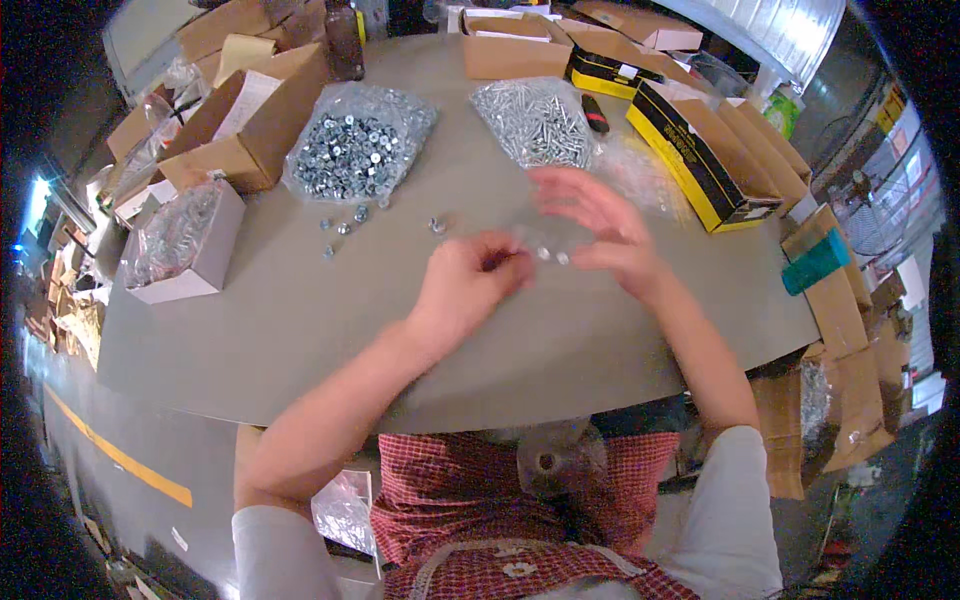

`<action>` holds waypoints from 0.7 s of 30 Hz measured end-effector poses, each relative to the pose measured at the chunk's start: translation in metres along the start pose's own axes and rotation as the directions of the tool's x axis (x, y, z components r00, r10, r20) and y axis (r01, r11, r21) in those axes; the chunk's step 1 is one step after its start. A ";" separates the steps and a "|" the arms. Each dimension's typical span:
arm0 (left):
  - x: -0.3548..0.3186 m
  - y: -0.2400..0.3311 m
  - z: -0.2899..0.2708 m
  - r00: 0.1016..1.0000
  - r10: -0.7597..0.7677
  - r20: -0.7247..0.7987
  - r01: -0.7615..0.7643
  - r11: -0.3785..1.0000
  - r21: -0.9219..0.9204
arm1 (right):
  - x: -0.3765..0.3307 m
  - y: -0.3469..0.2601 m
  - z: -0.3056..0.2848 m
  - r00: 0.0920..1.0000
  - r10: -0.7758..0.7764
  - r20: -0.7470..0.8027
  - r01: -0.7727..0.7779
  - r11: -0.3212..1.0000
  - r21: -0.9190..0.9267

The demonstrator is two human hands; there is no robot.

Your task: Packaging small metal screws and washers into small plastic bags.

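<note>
Over the middle of the table, my left hand (468, 280) is closed, thumb pressed to the curled fingers; what it pinches is blurred and partly hidden. To its right my right hand (605, 228) has its fingers stretched apart, with nothing visible in its grip. Between the two hands show a few small shiny metal pieces (552, 256), near a faint blurred see-through patch. A clear bag of flanged nuts or similar small metal parts (352, 155) lies open beyond my left hand. Behind my right hand sits a clear bag of screws (535, 120). Several loose parts (343, 228) are scattered left of my hands.
Thin clear plastic bags (645, 180) lie right of the screws, near a black-and-red tool (594, 113). Yellow-and-black boxes (700, 155) stand at the right, a cardboard box (250, 120) and a white box of bagged parts (185, 245) at the left. The table's front edge curves before me.
</note>
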State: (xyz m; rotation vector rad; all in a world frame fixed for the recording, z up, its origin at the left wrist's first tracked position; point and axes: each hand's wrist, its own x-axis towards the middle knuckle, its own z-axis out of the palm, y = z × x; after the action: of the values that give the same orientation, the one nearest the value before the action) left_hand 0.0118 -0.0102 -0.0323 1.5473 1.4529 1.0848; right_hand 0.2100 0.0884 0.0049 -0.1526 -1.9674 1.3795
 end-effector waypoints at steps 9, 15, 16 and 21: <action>0.002 0.002 -0.008 0.991 0.048 -0.122 -0.043 0.998 0.043 | -0.003 0.000 0.011 0.933 0.351 -0.083 -0.354 0.844 -0.404; 0.003 0.006 -0.003 0.984 0.119 -0.131 -0.101 0.985 0.140 | -0.009 0.007 0.001 0.870 0.481 0.107 -0.448 0.862 -0.238; 0.001 0.009 -0.004 0.981 0.130 -0.144 -0.103 0.978 0.180 | -0.009 0.007 0.002 0.870 0.481 0.106 -0.448 0.863 -0.236; 0.001 0.005 -0.004 0.954 0.245 -0.170 -0.191 0.940 0.282 | -0.008 0.007 0.007 0.807 0.555 0.202 -0.524 0.830 -0.191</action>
State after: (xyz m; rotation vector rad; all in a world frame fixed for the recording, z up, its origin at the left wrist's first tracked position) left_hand 0.0096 -0.0096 -0.0262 1.8666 1.6449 1.2505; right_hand 0.2093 0.0819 -0.0060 -0.6802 -2.3362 1.6924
